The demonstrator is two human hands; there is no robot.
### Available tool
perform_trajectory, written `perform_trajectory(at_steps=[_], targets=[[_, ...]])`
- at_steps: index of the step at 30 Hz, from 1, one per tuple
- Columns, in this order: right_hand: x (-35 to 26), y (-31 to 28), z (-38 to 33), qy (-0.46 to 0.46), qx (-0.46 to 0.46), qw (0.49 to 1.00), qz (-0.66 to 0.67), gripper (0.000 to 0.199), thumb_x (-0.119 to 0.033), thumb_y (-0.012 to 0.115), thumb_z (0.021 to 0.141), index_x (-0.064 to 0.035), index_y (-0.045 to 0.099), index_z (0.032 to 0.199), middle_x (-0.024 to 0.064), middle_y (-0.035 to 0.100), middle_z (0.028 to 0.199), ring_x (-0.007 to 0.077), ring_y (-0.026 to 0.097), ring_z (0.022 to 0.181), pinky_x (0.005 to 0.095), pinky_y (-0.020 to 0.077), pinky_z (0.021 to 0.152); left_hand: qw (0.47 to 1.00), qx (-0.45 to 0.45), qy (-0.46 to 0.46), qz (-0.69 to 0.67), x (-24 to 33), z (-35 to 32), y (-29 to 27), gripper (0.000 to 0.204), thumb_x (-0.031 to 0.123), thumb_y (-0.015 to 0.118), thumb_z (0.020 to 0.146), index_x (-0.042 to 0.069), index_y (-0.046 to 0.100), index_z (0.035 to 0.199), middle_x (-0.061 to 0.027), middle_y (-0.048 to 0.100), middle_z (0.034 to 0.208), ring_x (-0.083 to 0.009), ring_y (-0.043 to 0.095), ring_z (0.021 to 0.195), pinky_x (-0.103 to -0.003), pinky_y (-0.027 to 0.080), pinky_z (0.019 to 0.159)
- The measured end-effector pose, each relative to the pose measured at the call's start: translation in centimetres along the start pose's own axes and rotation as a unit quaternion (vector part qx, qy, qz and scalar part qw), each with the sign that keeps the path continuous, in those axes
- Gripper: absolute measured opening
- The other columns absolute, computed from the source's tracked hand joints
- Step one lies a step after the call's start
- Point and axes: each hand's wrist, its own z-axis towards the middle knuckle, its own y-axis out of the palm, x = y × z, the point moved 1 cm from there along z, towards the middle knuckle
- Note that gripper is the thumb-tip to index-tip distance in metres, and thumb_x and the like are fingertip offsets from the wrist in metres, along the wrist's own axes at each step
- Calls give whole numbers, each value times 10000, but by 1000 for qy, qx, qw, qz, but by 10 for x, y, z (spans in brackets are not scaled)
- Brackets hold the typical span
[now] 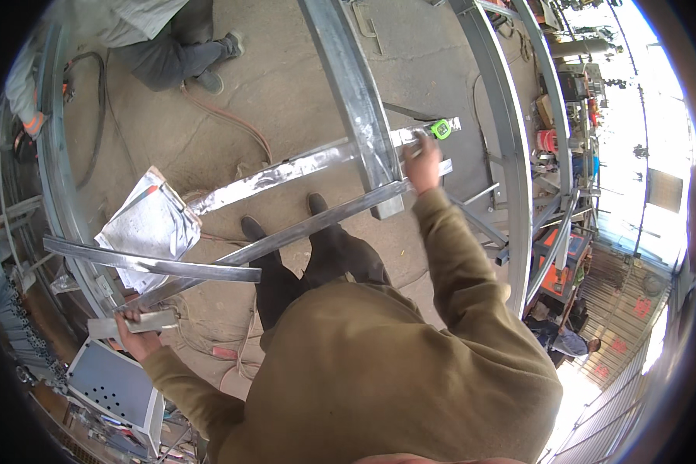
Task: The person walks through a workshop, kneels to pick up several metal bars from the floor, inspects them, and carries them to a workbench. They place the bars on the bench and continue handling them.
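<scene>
My left hand is closed round a short, flat, light-grey metal piece at the lower left, beside a steel frame. Farther off to the right, my right hand is at the crossing of several steel bars, its fingers curled. What those fingers hold, if anything, is too small to make out. A bright green tape measure sits just beyond the fingertips on a shiny metal strip. A long square steel tube runs between my hands, under a thick steel beam. A shorter steel bar crosses it at the left.
White paper sheets with a red pen lie at the left. Tall steel frame rails stand on the right. A grey perforated metal box is at lower left. Hoses and cables trail over the floor. A co-worker is at the upper left.
</scene>
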Motion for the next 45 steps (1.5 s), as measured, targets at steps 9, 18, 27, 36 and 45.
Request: perform_trajectory(at_steps=[9, 18, 27, 36, 45], targets=[[192, 28, 132, 3, -279, 944, -179, 804, -106, 778, 774, -261, 497, 1512, 249, 419, 1569, 436, 452, 1415, 475, 415, 1171, 992, 52, -58, 94, -125, -127, 165, 212, 174, 607, 1036, 66, 571, 858, -3, 494, 707, -124, 479, 630, -314, 479, 662], [-15, -52, 5, -135, -488, 809, 299, 477, -170, 837, 854, -50, 592, 1245, 147, 696, 1106, 188, 671, 952, 357, 559, 795, 824, -285, 82, 483, -211, -178, 315, 420, 308, 665, 1010, -3, 631, 1291, -155, 712, 1127, -230, 669, 1053, -369, 534, 920], [-178, -79, -94, -317, -474, 762, 307, 725, -297, 858, 812, -23, 471, 1361, 241, 667, 1144, 427, 692, 1033, 457, 568, 857, 872, -240, -9, 427, -184, -178, 294, 366, 217, 751, 936, 27, 621, 1221, -44, 639, 973, -133, 584, 914, -325, 508, 832], [-193, 3, -151, -287, -612, 699, 234, 269, -305, 667, 999, -48, 691, 1076, 123, 673, 843, 214, 656, 736, 362, 514, 688, 962, -32, 26, 271, -34, -61, 149, 237, 195, 778, 920, 36, 676, 1064, 13, 607, 829, -93, 542, 746, -270, 459, 688], [-289, 75, -253, -126, -646, 734, 168, 296, -288, 575, 1058, -26, 681, 972, 70, 650, 770, 158, 625, 717, 342, 505, 663, 976, 159, 85, 124, 121, 94, -36, 154, 216, 727, 981, 73, 673, 1003, 13, 650, 829, -72, 476, 660, -259, 433, 591]])
